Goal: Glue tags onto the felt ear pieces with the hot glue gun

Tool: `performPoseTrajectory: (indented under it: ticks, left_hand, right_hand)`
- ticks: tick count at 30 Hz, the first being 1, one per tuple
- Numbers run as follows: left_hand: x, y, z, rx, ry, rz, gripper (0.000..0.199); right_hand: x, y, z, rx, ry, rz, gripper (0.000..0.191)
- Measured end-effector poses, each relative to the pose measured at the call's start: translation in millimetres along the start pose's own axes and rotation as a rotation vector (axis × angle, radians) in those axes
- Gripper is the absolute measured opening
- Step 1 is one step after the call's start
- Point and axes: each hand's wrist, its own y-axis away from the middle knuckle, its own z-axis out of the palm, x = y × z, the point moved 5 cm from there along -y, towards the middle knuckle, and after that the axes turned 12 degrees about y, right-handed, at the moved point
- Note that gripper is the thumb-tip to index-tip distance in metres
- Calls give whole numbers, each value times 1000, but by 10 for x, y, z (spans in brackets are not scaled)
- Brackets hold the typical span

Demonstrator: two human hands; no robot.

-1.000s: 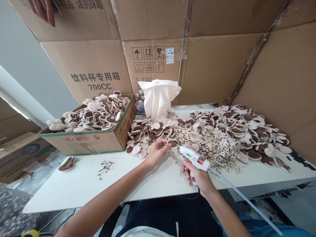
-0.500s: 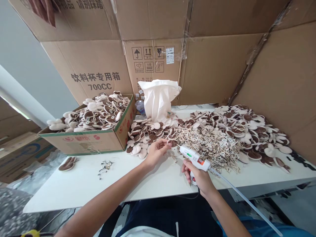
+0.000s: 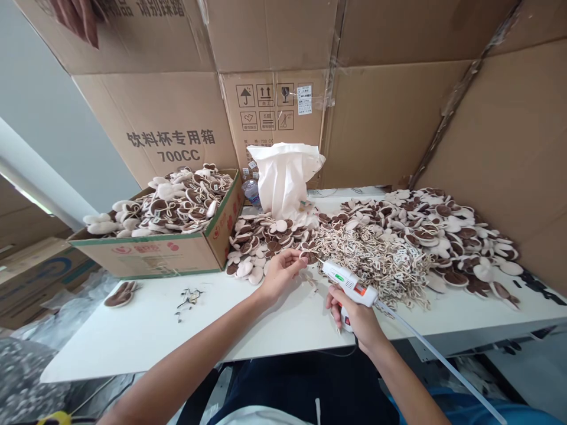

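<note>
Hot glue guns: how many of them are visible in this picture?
1. The white hot glue gun is in the right hand, its nozzle pointing toward the fingertips of the left hand. No other shows, though one could be hidden.

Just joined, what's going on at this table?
A person's right hand grips a glue gun, nozzle pointed toward a small brown-and-white piece in the left hand. A heap of cord loops lies to the right; a cardboard box, heaped with similar pieces, stands on the left.
</note>
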Motion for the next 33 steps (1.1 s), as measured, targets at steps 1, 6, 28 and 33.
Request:
performPoseTrajectory:
  ticks: [1, 6, 28, 33]
  left_hand:
    - [3, 0, 0, 0, -1, 3, 40]
    - [15, 3, 2, 2, -3, 6, 39]
    - [22, 1, -1, 1, 11, 9, 37]
    - [27, -3, -11, -19, 18, 22, 33]
  right_hand:
    - [2, -1, -1, 2, -2, 0, 45]
    - [3, 1, -8, 7, 21, 0, 44]
    - [16, -14, -25, 58, 57, -13, 43]
    - [26, -28, -27, 60, 37, -12, 45]
